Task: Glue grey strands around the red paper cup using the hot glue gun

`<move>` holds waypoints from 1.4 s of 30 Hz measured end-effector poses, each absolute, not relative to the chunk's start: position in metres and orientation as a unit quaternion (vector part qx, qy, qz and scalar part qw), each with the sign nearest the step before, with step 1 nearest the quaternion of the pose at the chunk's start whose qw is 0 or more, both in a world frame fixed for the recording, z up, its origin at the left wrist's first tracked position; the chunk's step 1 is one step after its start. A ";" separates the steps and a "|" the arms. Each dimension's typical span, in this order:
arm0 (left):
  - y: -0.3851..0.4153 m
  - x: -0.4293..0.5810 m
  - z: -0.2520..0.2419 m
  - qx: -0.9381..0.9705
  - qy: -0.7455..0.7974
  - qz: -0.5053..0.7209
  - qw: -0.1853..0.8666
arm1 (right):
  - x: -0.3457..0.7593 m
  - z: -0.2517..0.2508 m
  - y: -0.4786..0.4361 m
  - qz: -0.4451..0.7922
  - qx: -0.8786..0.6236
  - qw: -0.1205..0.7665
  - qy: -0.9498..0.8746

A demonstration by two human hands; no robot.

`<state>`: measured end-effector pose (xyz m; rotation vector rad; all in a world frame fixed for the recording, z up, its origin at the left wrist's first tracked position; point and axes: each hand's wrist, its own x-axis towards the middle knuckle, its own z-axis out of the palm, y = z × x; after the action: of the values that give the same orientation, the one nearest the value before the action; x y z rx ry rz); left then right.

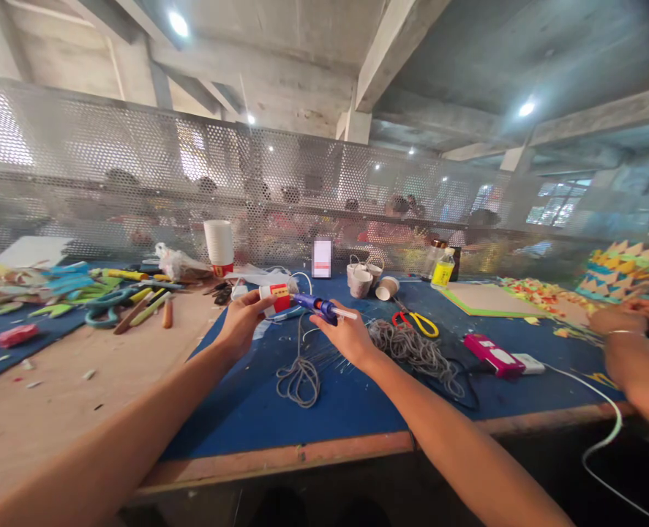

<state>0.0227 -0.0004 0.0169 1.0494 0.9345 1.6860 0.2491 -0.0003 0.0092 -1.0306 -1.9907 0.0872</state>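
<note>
My left hand (243,322) is closed around a red and white paper cup (280,297), held on its side above the blue tabletop. In my right hand (349,331) is a blue hot glue gun (318,306), fingers wrapped round its handle. A pale glue stick (344,313) pokes out of its back end. The gun's nozzle points left and meets or nearly meets the cup; I cannot tell which. Below my hands lies a loop of grey cord (299,382), and a larger tangled heap of grey cord (412,351) is right of my right hand.
A stack of paper cups (219,245), a phone (321,258), several cord-wrapped cups (360,280) and a yellow-labelled bottle (443,269) stand along the back. Yellow-handled scissors (426,325) and a magenta box (493,355) lie right. Tools (140,311) are left; another person's hand (617,322) works far right.
</note>
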 end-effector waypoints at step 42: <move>-0.012 0.031 0.024 0.467 0.389 0.665 0.434 | 0.249 0.015 -0.008 -0.056 -0.468 0.363 -0.804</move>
<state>0.0309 -0.0119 0.0244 1.1621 0.9698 1.6576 0.2494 -0.0083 0.0149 -1.2055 -2.0684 -0.1434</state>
